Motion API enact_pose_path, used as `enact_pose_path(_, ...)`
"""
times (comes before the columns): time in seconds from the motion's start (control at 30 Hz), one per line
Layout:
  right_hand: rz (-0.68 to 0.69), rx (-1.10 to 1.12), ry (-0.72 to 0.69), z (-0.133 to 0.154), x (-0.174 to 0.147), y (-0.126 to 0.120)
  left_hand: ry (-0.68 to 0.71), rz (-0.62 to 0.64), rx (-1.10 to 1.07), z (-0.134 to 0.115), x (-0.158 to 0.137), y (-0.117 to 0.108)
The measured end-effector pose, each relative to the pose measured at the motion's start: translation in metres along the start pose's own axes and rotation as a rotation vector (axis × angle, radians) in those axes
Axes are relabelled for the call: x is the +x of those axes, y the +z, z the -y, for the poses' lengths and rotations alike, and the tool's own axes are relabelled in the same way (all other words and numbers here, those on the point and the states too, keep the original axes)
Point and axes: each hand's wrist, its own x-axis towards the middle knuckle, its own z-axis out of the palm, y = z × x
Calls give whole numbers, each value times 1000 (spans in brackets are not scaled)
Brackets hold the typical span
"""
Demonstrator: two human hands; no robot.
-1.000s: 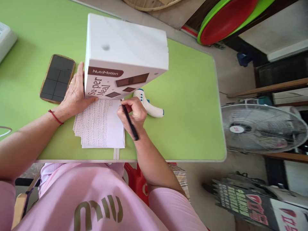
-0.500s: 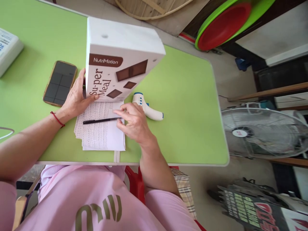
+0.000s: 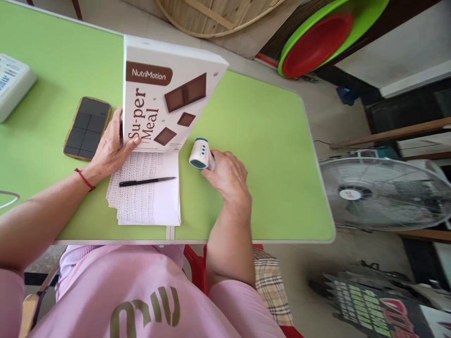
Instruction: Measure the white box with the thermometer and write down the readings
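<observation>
My left hand point(image 3: 114, 143) grips the lower left edge of a white cardboard box point(image 3: 151, 103) printed "NutriMotion Su-per Meal", thumb on its front. The box stands upright on the table over the far part of some written sheets point(image 3: 148, 206). A black pen point(image 3: 146, 181) lies across the sheets. To the right, my right hand point(image 3: 229, 176) is closed round the handle of a white and blue infrared thermometer point(image 3: 200, 154); its fingers hide most of the handle. Left of my left hand lies a smartphone point(image 3: 87, 127) in a tan case.
The green table point(image 3: 275, 155) carries a white box-shaped device point(image 3: 14, 84) at the far left. Beyond its right edge stands a large fan point(image 3: 384, 192). Green and red basins point(image 3: 317, 44) lean at the back, beside a round woven tray point(image 3: 211, 16). A red stool point(image 3: 197, 267) is below.
My right hand has moved right, off the pen and sheets, and taken hold of the thermometer by its handle. The box has tilted back slightly, still in my left hand.
</observation>
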Motion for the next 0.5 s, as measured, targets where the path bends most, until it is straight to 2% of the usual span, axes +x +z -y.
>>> enact_pose_path(0.1,-184,223,61,5,1,-2,0,-40,25,0,0,1)
enact_pose_path(0.17,-336,505,2,16,-3,-4,0,-42,40,2,1,3)
enact_pose_path(0.23,-371,844,-115,33,-12,-5,-7,-45,58,4,1,4)
enact_pose_path(0.33,-192,1254,-214,62,-29,-5,-29,-55,92,6,1,5)
enact_pose_path(0.43,12,1440,-236,84,-39,0,-32,-58,110,7,1,6)
enact_pose_path(0.5,97,1504,-239,92,-39,5,-26,-65,110,7,1,6)
